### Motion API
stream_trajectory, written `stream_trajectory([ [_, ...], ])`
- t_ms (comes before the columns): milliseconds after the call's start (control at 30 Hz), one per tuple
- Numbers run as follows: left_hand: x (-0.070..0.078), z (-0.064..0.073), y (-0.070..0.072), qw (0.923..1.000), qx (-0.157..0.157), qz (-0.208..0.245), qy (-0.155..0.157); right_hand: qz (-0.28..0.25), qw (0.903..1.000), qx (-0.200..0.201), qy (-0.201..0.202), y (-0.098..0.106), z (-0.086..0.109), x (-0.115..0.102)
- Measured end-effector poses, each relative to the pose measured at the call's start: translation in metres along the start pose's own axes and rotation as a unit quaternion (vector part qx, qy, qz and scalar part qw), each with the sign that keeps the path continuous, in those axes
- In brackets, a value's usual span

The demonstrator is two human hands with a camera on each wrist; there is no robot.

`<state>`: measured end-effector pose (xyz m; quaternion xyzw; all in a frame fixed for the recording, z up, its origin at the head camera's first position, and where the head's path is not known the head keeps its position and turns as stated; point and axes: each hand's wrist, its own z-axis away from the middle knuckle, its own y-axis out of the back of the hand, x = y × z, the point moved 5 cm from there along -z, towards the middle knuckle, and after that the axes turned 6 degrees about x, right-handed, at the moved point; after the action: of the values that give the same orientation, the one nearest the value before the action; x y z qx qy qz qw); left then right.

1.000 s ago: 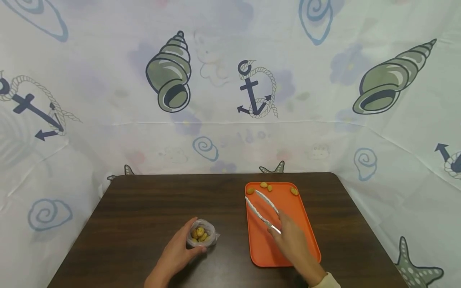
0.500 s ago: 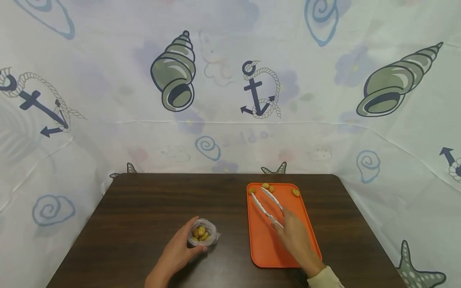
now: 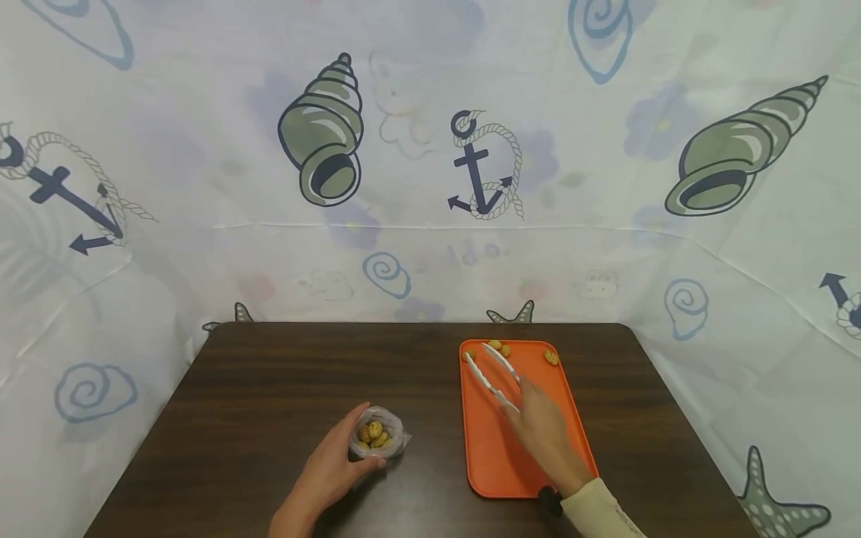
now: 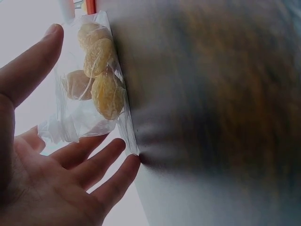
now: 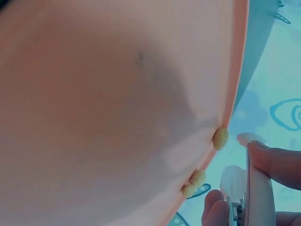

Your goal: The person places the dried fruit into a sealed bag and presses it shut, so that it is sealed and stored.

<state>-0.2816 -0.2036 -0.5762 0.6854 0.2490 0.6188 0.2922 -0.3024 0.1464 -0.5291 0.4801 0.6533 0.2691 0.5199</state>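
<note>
My left hand (image 3: 326, 471) curves its thumb and fingers round a small clear plastic bag (image 4: 61, 120) standing on the table. Inside lie several wrinkled yellow dried fruits (image 3: 374, 431). In the left wrist view, fingertips touch the bag's side and base. My right hand (image 3: 541, 426) grips metal tongs (image 3: 486, 383) over an orange tray (image 3: 491, 463). The tongs' arms are spread apart, their tips overlapping a fruit (image 3: 471, 357) in the tray's far left corner. Two more fruits (image 3: 495, 344) sit close by at the far rim, and another fruit (image 3: 551, 357) at the far right corner.
Bag and tray stand side by side on a dark wooden table (image 3: 289, 381), with a gap between them. A white sheet (image 3: 417, 187) printed with shells and anchors hangs behind and at both sides. Something black (image 3: 549, 501) sits by my right wrist.
My right hand has moved the tongs farther over the tray, so the tips now reach the far left fruit. The left hand and bag have stayed put.
</note>
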Motion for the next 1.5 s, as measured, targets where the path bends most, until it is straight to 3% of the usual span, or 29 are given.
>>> stream_trajectory([
  [267,0.002,0.000,0.001,1.0000,0.001,0.001,0.003,-0.006,0.9998,0.011,0.016,-0.003,-0.006,0.000],
  [1067,0.002,0.004,-0.001,1.0000,-0.003,0.006,-0.001,0.012,0.9996,-0.022,0.010,-0.019,-0.012,0.007],
  [1267,0.002,0.004,0.000,0.9999,-0.004,0.009,0.006,0.002,0.9994,-0.033,-0.006,-0.016,-0.010,0.009],
  [1500,0.003,0.002,0.002,1.0000,0.003,0.008,0.001,-0.015,0.9998,-0.009,0.009,-0.002,-0.004,0.007],
])
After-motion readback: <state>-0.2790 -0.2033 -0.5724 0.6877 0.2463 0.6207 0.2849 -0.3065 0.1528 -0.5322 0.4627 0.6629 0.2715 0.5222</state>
